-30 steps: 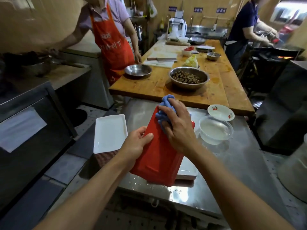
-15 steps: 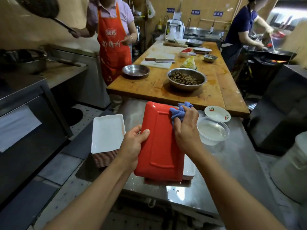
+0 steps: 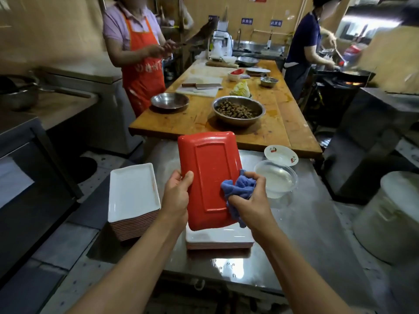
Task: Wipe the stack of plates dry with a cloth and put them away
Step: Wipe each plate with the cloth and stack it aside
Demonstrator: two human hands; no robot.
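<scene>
Fingers of my right hand [image 3: 249, 200] bunch the blue cloth [image 3: 238, 189] against the red plate [image 3: 208, 177]; my left hand [image 3: 176, 196] grips its left edge, thumb on top. I hold it underside up, above the low stack [image 3: 217, 240] on the steel counter [image 3: 306, 234].

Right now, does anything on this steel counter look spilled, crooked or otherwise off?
Nothing looks broken or spilled. The steel counter shines and looks wet around the short plate stack, as you'd expect mid-drying. The tall plate stack sits at the counter's left edge and may overhang it slightly; the wide-angle view makes that hard to judge.
</scene>
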